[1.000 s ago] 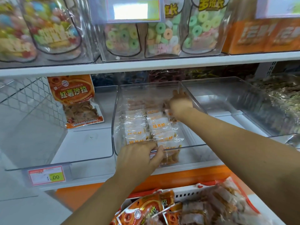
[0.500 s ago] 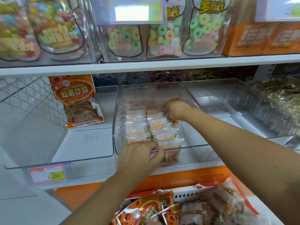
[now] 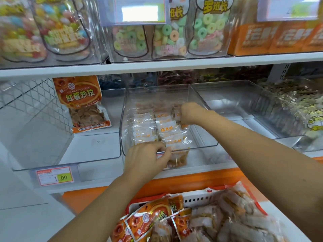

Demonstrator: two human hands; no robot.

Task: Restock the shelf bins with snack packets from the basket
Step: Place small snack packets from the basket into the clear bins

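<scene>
In clear bin (image 3: 157,93), rowed snack packets (image 3: 166,124)

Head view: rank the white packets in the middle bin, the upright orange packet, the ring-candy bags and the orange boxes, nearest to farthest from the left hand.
1. white packets: in the middle bin, touching the left hand.
2. orange packet: upright in the left bin.
3. ring-candy bags: on the upper shelf, above.
4. orange boxes: same shelf, far right.

A shop: snack-filled shelf bins (image 3: 174,95) above a price tag (image 3: 54,175).
</scene>
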